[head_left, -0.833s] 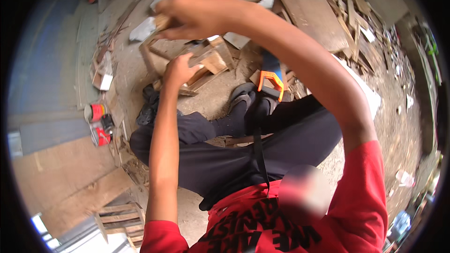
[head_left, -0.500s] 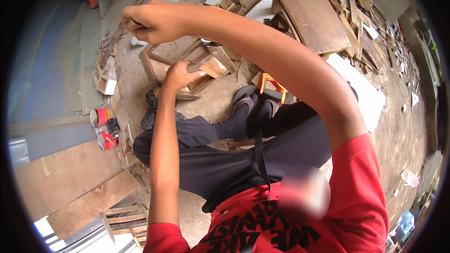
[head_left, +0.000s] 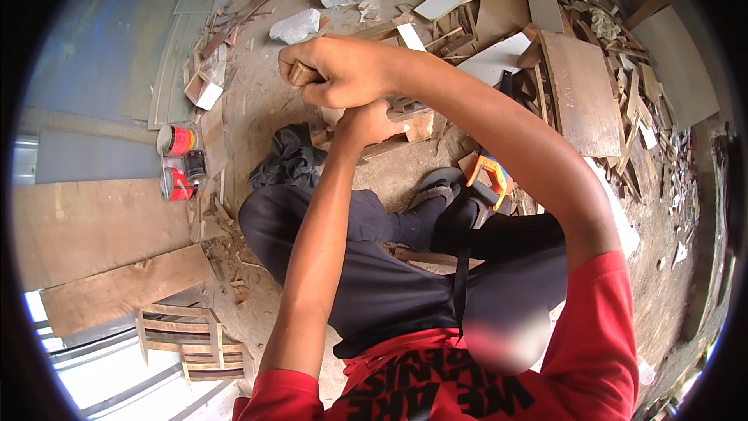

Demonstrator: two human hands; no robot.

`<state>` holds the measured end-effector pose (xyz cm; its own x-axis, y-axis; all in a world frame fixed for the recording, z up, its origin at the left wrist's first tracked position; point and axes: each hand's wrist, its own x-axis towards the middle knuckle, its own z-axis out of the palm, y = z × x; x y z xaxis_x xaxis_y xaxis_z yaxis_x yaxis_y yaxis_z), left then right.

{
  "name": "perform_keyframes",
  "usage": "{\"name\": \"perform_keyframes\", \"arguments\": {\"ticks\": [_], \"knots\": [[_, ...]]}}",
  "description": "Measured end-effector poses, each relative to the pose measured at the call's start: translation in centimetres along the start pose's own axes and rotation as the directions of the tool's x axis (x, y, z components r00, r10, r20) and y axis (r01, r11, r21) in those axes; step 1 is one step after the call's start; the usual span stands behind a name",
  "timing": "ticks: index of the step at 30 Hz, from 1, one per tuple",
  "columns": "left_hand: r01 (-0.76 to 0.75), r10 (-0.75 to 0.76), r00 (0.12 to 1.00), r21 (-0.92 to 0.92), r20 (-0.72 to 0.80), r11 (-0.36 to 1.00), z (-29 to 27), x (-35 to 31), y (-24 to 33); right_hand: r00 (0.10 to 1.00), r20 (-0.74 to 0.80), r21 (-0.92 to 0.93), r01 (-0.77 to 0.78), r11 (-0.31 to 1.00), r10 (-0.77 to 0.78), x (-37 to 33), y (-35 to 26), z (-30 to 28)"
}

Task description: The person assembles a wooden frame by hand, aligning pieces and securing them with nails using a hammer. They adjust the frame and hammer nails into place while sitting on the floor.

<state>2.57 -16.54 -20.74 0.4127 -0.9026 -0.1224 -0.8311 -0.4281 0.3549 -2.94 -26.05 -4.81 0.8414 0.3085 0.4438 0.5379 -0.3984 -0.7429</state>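
My right hand (head_left: 343, 70) is a closed fist at the end of my outstretched right arm. From the fist pokes the blunt end of a wooden handle (head_left: 305, 75); the rest of that tool is hidden. Just below, my left hand (head_left: 366, 123) grips a small wooden frame (head_left: 419, 126) on the ground, its thumb showing and its other fingers mostly covered. My right fist overlaps the frame and left wrist in this view, so whether they touch I cannot tell.
By my sandalled feet lies an orange-handled saw (head_left: 489, 179). Paint cans (head_left: 179, 140) stand at the left, beyond a dark crumpled bag (head_left: 288, 157). Wooden panels (head_left: 580, 93) and scrap pile up at the far right. A slatted wooden piece (head_left: 183, 335) lies lower left.
The view has shifted. My right fist has come down and closer to my left hand, with the wooden handle still in it. My left hand stays on the frame.
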Motion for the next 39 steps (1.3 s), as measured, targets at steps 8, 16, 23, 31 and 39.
{"name": "perform_keyframes", "arguments": {"ticks": [8,16,23,31,39], "knots": [[-0.056,0.046,0.995,-0.109,-0.092,0.992,-1.7,-1.4,1.9,0.999,-0.001,0.004,-0.048,0.999,0.048,1.3,0.3,1.4],[0.022,-0.025,0.992,-0.028,-0.123,0.999,-1.4,-1.2,2.3,0.999,0.002,0.072,-0.033,0.997,0.033,1.0,0.0,0.2],[-0.041,0.037,0.992,-0.031,-0.118,0.999,-0.6,-1.2,1.8,0.996,0.069,0.131,-0.071,0.989,0.062,1.6,0.1,1.2],[-0.091,0.076,0.981,-0.074,-0.178,0.993,-1.0,-1.5,2.0,0.993,0.087,0.275,-0.099,0.956,0.078,2.4,-0.5,0.9],[0.139,-0.141,0.985,0.025,0.095,0.99,-1.9,-1.0,2.6,0.919,0.008,0.141,-0.391,0.91,0.393,0.9,-3.8,-3.2]]}}
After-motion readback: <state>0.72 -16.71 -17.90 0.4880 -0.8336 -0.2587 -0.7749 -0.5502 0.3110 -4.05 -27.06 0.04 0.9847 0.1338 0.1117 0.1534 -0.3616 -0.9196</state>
